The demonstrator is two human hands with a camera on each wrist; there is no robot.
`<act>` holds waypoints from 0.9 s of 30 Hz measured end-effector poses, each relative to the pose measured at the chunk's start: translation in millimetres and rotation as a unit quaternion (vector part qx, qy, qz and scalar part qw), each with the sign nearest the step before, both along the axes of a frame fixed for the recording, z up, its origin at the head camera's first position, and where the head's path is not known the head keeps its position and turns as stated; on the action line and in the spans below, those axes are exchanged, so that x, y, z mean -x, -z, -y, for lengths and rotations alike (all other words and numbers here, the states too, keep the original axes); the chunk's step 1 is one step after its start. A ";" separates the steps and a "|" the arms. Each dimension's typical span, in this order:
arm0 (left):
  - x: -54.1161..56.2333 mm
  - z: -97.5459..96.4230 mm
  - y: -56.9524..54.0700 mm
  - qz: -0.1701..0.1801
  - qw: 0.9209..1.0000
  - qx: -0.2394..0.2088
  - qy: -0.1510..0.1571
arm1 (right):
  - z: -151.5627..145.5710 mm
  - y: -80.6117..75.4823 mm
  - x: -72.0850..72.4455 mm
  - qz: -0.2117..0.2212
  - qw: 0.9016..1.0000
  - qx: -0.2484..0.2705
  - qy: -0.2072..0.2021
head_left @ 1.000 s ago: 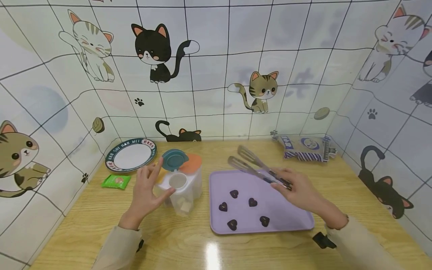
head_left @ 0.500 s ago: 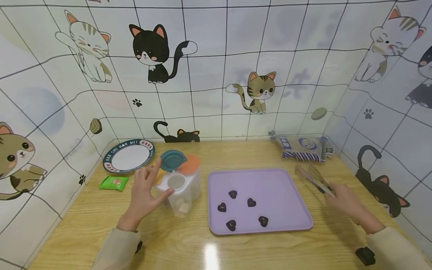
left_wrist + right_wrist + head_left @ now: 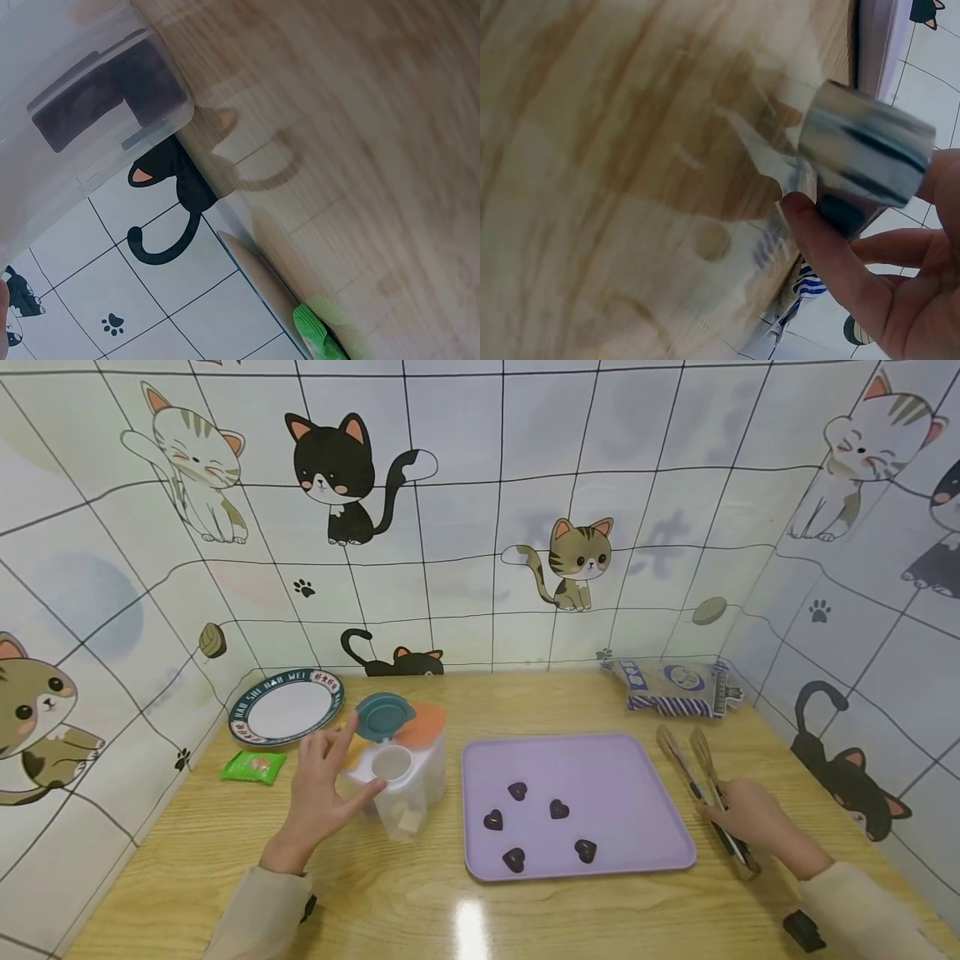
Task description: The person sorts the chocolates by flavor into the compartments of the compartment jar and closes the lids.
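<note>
My left hand spans the left side of a clear multi-compartment food container, thumb by the open mouth and a finger at the raised teal lid. The container's orange lid lies flat. A pale piece shows through its front; dark pieces show in the left wrist view. Right of the lilac tray, my right hand holds metal tongs, low over the table with their ends pointing away. The tongs' rounded end is near in the right wrist view. Several heart-shaped chocolates lie on the tray.
A plate with a green patterned rim stands at the back left, with a green packet in front of it. At the back right is a blue-and-white bag. Cat-patterned sheeting walls the wooden table.
My right hand has carried the tongs from above the tray to the right and lowered them to the table beside it. The left hand and container stay put.
</note>
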State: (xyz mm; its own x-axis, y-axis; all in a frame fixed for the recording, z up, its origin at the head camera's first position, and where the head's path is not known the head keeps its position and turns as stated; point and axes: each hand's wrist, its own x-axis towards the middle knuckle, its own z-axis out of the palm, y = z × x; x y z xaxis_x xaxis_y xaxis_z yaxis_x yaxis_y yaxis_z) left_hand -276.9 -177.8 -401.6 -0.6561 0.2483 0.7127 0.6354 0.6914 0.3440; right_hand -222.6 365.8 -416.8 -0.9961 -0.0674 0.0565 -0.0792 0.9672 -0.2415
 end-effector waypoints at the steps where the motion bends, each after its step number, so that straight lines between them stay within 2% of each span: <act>1: 0.1 -0.4 -0.3 0.001 1.000 0.000 0.001 | 0.3 -0.7 -1.0 0.005 1.000 0.004 0.002; 7: -0.8 -1.6 -1.3 0.016 1.000 -0.004 0.002 | 2.5 -7.3 -3.3 0.037 0.999 -0.001 0.029; 9: -1.5 -1.9 -1.5 0.017 1.000 -0.005 0.002 | 9.0 -10.2 -1.7 0.019 0.999 -0.014 0.038; 12: -2.6 -1.5 -1.7 0.016 1.000 -0.005 0.001 | 29.6 -13.8 5.4 -0.053 0.998 -0.010 0.032; 14: -4.3 1.0 -2.4 0.013 1.000 -0.005 -0.004 | 51.7 -15.1 16.4 -0.124 0.992 0.010 0.003; 16: -5.5 3.3 -3.4 0.013 1.000 -0.004 -0.008 | 79.5 -17.2 26.6 -0.179 0.982 0.038 -0.038; 19: -6.1 5.5 -4.3 0.011 1.000 -0.004 -0.011 | 127.7 -21.7 38.2 -0.226 0.965 0.074 -0.110; 23: -5.9 4.6 -2.5 0.005 1.000 -0.011 -0.007 | 191.6 -37.5 42.6 -0.201 0.950 0.129 -0.202; 27: -3.7 -0.3 -1.4 0.004 1.000 -0.010 0.001 | 240.7 -55.0 45.5 -0.156 0.937 0.165 -0.265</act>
